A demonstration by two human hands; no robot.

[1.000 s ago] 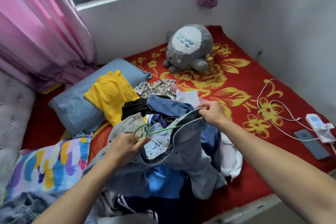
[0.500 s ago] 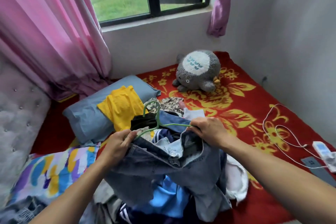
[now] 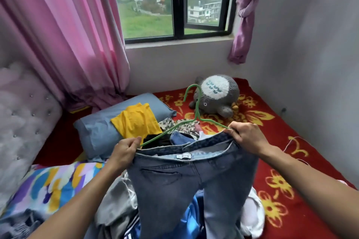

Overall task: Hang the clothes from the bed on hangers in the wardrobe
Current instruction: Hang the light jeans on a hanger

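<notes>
Jeans (image 3: 186, 186) hang by the waistband above the near edge of the bed (image 3: 291, 122), the band stretched wide, the legs trailing into the pile of clothes (image 3: 116, 200) heaped there. A green wire hanger (image 3: 196, 110) sits at the band, its hook standing up and leaning toward the far side. The left hand (image 3: 124, 153) has its fingers (image 3: 135, 140) pinched on the left end of the waistband together with the hanger's left arm; the right hand (image 3: 246, 137) is clenched round the right end of the band and the hanger's other shoulder. Whether the wire ends lie inside the band or only against it cannot be told.

The step in hand looks to be seating the jeans on the hanger. To do it well, the person would likely work each wire shoulder fully inside the waistband, hold the pull even so the band does not slip off one end, and test the fit before one hand lets go for the hook. Lifting high enough for the legs to clear the heap should stop them dragging other garments along.

Further out, a yellow garment (image 3: 136, 120) lies over a blue pillow (image 3: 101, 130) toward the left edge, and a grey plush toy (image 3: 215, 95) sits at the far edge; no wardrobe is in view
</notes>
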